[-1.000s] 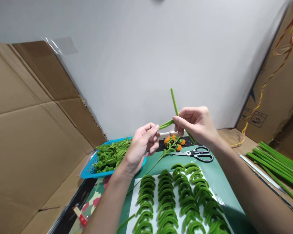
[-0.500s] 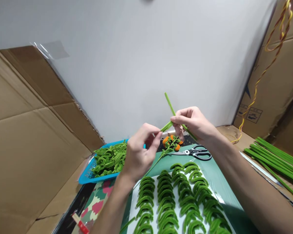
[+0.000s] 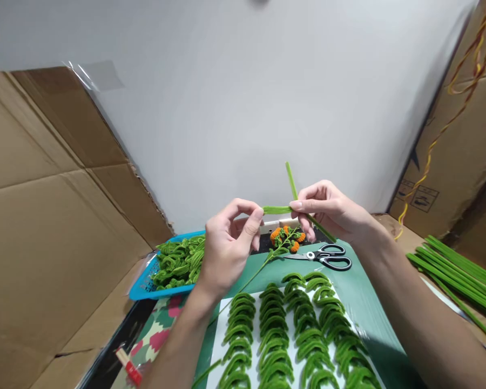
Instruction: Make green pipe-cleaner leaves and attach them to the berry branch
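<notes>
Between my two hands a light green pipe cleaner (image 3: 277, 209) is held up in front of the pale wall. My left hand (image 3: 233, 237) pinches the end of its folded, flat stretch between thumb and forefinger. With thumb and fingertips, my right hand (image 3: 328, 210) grips the other end, where a straight length crosses, sticking up above and down past the fingers. Below, rows of curved green pipe-cleaner pieces (image 3: 274, 335) lie on a white sheet (image 3: 256, 351). Behind them rests a stem with orange flowers (image 3: 283, 237), beside black-handled scissors (image 3: 328, 256).
To the left stands a blue basket (image 3: 140, 292) heaped with green fuzzy pieces (image 3: 182, 259). A bundle of long green pipe cleaners (image 3: 461, 270) lies at the right. Cardboard panels (image 3: 44, 216) flank both sides, and a twisted yellow cord (image 3: 433, 146) hangs at the right.
My hands have moved slightly apart, and the folded stretch between them has turned from slanting to nearly level. The upright length has shifted a little to the right with my right hand.
</notes>
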A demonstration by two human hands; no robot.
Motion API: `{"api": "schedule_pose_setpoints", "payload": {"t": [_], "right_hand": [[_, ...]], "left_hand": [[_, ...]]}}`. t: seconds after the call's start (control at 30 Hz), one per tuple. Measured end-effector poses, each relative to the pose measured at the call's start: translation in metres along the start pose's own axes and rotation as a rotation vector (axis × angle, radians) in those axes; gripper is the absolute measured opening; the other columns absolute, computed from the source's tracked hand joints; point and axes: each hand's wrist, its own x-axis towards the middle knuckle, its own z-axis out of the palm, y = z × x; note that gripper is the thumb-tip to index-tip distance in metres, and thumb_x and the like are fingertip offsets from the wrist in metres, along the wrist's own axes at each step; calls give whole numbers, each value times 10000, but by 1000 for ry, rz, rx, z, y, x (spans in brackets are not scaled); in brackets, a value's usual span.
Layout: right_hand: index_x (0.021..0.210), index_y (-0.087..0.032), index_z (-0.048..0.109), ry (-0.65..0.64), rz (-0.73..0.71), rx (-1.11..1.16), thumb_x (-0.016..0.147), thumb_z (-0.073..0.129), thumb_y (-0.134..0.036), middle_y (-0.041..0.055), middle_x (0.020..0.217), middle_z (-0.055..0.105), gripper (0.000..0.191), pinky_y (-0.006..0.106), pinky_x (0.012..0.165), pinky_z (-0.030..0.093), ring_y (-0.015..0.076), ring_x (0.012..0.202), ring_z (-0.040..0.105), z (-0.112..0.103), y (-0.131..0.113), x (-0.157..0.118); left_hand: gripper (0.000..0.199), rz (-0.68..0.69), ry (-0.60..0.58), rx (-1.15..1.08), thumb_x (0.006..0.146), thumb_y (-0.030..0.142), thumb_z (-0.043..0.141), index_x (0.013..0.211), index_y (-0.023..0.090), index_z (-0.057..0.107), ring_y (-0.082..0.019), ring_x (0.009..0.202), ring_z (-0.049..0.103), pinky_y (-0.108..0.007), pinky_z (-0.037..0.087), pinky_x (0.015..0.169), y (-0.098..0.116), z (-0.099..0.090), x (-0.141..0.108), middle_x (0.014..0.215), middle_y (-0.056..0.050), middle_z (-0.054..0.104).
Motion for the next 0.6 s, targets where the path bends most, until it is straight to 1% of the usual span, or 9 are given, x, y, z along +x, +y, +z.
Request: {"api": "schedule_pose_setpoints", "payload": {"t": [0.1,0.17,0.27,0.33,0.37,0.4,0.5,0.53,0.6], "right_hand": [[720,-172,769,57,-68,-69,851,872,-417,36,638,755,297,259,527,539,143,514,684,2,3,1],[752,-181,797,119,-135,-185,882,844,-427,41,710,769,282,278,621,533,145,623,685,2,5,2],[713,-198,798,265,-236,-318,878,843,-419,2,685,689,280,276,654,448,117,662,561,3,7,6],[677,-208,772,383,-296,-260,860,854,-418,-30,630,585,290,280,621,392,108,629,461,3,10,10],[680,-210,768,421,-320,-198,858,854,-417,-32,638,568,287,281,614,384,108,627,442,4,11,12],[682,-207,765,434,-333,-141,851,857,-413,-23,677,591,283,280,615,394,107,633,447,5,13,14],[768,-198,799,456,-355,8,795,899,-374,21,862,705,205,276,643,473,111,687,534,10,15,18],[817,-199,813,462,-351,43,774,915,-360,27,872,720,195,277,656,504,122,712,571,13,16,19],[883,-203,826,455,-328,77,752,933,-343,30,849,740,220,283,672,552,146,755,631,17,16,19]], "left_hand": [[244,-74,4,-80,963,422,754,923,201,658,-60,440,541,-182,377,352,-1,-1,4,764,19,643],[257,-109,19,-137,941,430,775,939,202,655,-51,417,528,-177,353,323,-2,0,5,797,19,649],[275,-144,57,-236,951,459,753,1001,209,648,-49,412,534,-166,330,305,-3,1,6,843,17,653],[298,-164,68,-268,962,476,735,1067,211,649,-57,443,555,-158,351,318,-6,3,7,869,10,654],[319,-175,57,-267,962,484,733,1095,207,652,-66,477,575,-156,376,332,-7,3,8,887,1,656],[343,-190,33,-259,960,494,733,1118,199,658,-79,526,599,-156,407,352,-9,4,8,915,-13,663],[413,-230,-99,-236,968,533,713,1177,179,675,-132,712,664,-167,506,428,-14,8,8,1013,-66,686],[424,-231,-141,-239,972,542,705,1186,177,678,-144,746,671,-173,526,445,-14,10,8,1021,-74,690],[416,-217,-183,-259,976,546,700,1152,170,690,-147,727,666,-180,537,446,-15,12,8,956,-65,692]]}}
